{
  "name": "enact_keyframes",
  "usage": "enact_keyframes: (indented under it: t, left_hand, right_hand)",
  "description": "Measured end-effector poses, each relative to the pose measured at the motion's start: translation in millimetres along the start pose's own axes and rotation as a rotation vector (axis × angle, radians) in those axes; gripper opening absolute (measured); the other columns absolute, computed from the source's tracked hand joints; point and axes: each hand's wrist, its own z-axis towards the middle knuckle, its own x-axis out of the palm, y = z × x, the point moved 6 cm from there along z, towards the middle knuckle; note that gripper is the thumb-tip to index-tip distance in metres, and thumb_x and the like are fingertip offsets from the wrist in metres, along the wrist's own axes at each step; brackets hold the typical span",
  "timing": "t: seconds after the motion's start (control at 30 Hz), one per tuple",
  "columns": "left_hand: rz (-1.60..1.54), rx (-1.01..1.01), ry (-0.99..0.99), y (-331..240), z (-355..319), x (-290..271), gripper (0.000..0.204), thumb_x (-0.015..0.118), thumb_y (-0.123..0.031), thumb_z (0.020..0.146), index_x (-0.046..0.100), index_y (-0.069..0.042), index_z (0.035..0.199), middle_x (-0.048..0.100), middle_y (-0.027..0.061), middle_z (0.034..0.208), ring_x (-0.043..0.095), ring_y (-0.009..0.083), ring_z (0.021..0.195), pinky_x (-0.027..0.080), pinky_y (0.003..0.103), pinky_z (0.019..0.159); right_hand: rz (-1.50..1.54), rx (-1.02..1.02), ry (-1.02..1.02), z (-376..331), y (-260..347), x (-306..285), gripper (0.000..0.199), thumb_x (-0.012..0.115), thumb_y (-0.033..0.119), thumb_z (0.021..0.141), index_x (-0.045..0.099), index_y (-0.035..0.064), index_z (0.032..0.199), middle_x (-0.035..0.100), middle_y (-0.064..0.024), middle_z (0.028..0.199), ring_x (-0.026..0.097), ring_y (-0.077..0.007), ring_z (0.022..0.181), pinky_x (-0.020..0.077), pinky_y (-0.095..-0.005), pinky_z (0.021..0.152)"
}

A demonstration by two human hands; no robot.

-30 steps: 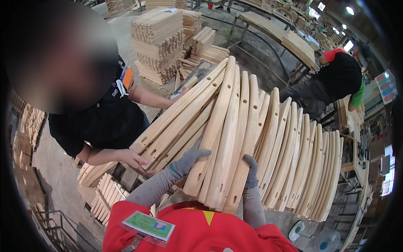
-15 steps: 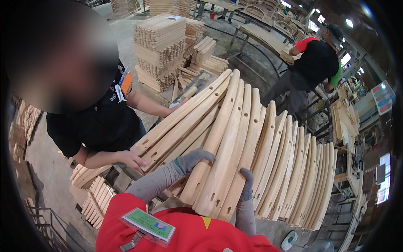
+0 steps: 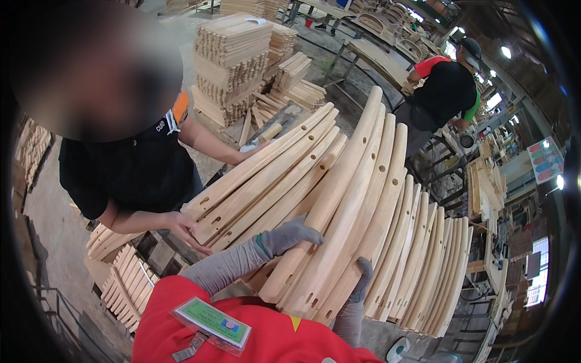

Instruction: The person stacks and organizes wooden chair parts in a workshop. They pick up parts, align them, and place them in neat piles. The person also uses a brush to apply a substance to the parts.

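Note:
My gloved left hand (image 3: pixel 293 235) is closed against the left side of a bundle of curved wooden slats (image 3: pixel 348 209). At its right side, my gloved right hand (image 3: pixel 362 281) is closed too, so several slats are clamped between both hands. The pale slats stand on edge, tilted, with a round hole toward the far end and slots near the close end. Left of them, another group of slats (image 3: pixel 266 178) lies between a co-worker's hands (image 3: pixel 187 228). To the right runs a row of similar slats (image 3: pixel 417 266), leaning side by side.
A co-worker in a black shirt (image 3: pixel 124 178) stands close at the left. Tall stacks of wood (image 3: pixel 233 66) rise behind on the floor. Another person (image 3: pixel 445 91) works by a table (image 3: pixel 381 60) at the far right. More slats (image 3: pixel 128 287) lie low at left.
The slats between my hands have shifted up and away, rising above the neighbouring row. A wider gap separates their far ends from the co-worker's group, whose slats now fan more evenly.

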Motion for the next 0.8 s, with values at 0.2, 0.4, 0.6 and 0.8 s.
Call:
enact_keyframes:
  t: [0.2, 0.4, 0.6, 0.8]
  left_hand:
    - [-0.004, -0.015, -0.038, 6, -1, 9, 0.050, 0.069, -0.015, 0.071, 0.054, 0.003, 0.115, 0.063, 0.0080, 0.096, 0.059, 0.0146, 0.091, 0.047, 0.025, 0.083]
    - [-0.026, 0.039, 0.047, 8, 6, 19, 0.056, 0.069, -0.016, 0.069, 0.052, 0.002, 0.119, 0.060, 0.0094, 0.104, 0.057, 0.0141, 0.095, 0.046, 0.026, 0.084]
    - [-0.002, 0.009, 0.094, 11, 9, 22, 0.071, 0.068, -0.014, 0.070, 0.039, 0.004, 0.132, 0.057, 0.0120, 0.113, 0.055, 0.0173, 0.102, 0.042, 0.028, 0.093]
    - [0.063, 0.055, 0.078, 17, 7, 21, 0.038, 0.062, -0.014, 0.077, 0.058, 0.001, 0.112, 0.060, 0.0100, 0.107, 0.057, 0.0165, 0.100, 0.045, 0.026, 0.089]
  right_hand:
    - [-0.006, 0.040, -0.044, -16, 10, 8, 0.060, 0.053, 0.023, 0.071, 0.045, 0.0005, 0.127, 0.058, -0.0166, 0.108, 0.062, -0.0286, 0.094, 0.0551, -0.0387, 0.080]
    - [-0.044, -0.008, -0.047, -34, 27, 31, 0.067, 0.056, 0.027, 0.068, 0.043, -0.0010, 0.128, 0.057, -0.0173, 0.109, 0.061, -0.0300, 0.095, 0.0545, -0.0397, 0.079]
    - [-0.079, -0.008, -0.082, -35, 31, 20, 0.072, 0.058, 0.029, 0.066, 0.041, -0.0010, 0.130, 0.055, -0.0179, 0.112, 0.061, -0.0315, 0.096, 0.0540, -0.0411, 0.080]
    - [-0.062, 0.026, -0.079, -33, 24, 7, 0.074, 0.059, 0.029, 0.066, 0.039, -0.0013, 0.131, 0.055, -0.0184, 0.114, 0.060, -0.0318, 0.098, 0.0541, -0.0412, 0.080]
